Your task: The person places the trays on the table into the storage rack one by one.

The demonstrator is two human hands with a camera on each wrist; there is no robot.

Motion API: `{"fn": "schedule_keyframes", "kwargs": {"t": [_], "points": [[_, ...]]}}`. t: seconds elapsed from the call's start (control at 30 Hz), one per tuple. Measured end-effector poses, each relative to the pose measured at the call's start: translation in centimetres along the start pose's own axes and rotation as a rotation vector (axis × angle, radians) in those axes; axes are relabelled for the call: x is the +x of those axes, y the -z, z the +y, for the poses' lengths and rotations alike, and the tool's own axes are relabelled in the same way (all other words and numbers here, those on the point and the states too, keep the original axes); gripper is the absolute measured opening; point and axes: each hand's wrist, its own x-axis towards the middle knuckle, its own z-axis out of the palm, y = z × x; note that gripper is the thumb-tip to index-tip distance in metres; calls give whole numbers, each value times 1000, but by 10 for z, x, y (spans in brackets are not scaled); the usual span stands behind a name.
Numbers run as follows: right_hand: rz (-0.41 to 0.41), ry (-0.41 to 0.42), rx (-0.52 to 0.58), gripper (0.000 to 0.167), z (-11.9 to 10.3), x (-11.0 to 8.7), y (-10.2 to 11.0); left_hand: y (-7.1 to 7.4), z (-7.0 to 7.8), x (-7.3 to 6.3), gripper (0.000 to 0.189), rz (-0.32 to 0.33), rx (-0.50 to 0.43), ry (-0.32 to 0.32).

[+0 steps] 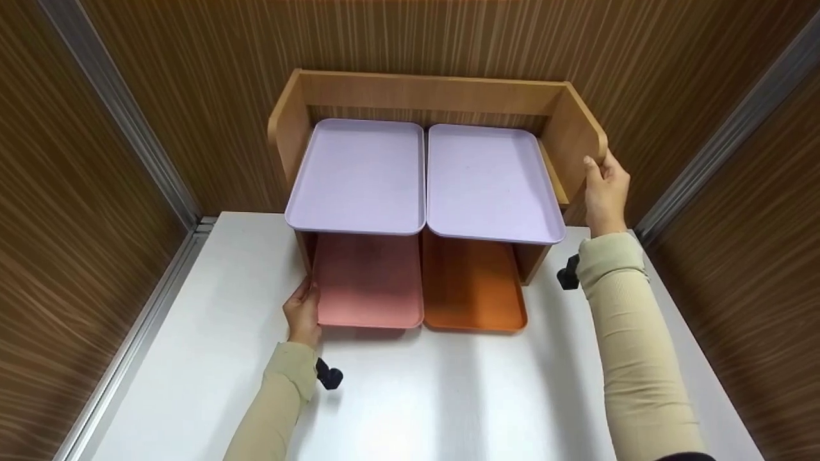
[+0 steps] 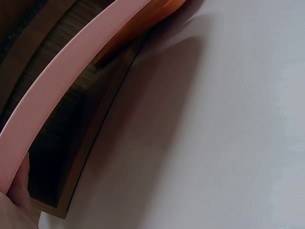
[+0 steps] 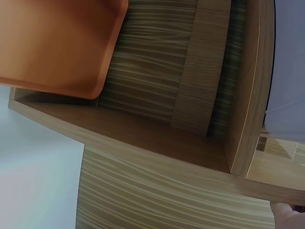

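A small wooden shelf [image 1: 435,89] stands on the white table. Two lilac trays, the left one [image 1: 362,176] and the right one [image 1: 493,182], lie side by side on its upper level. Below them, a pink tray [image 1: 368,282] and an orange tray [image 1: 474,285] jut out of the lower level. My left hand [image 1: 303,317] grips the pink tray by its left edge, the thumb against the rim in the left wrist view. My right hand [image 1: 606,192] holds the front edge of the shelf's right side panel [image 3: 167,160]; only part of that hand shows in the right wrist view.
The white table [image 1: 211,288] reaches forward under both arms. Wood-grain walls, on the left [image 1: 77,224], right [image 1: 749,256] and back [image 1: 423,35], close in the space. Metal rails [image 1: 128,109] run along the corners. A black mount sits at each wrist.
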Motion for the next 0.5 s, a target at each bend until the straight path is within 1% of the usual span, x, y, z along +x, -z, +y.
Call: {"fn": "schedule_keyframes", "kwargs": {"t": [0.17, 0.33, 0.5], "points": [[2, 6, -7, 38, -1, 0, 1, -4, 3, 12, 42, 3, -10, 3], [6, 1, -8, 38, 0, 0, 1, -10, 4, 18, 42, 5, 12, -2], [9, -16, -22, 38, 1, 0, 1, -13, 3, 22, 44, -7, -4, 36]]}}
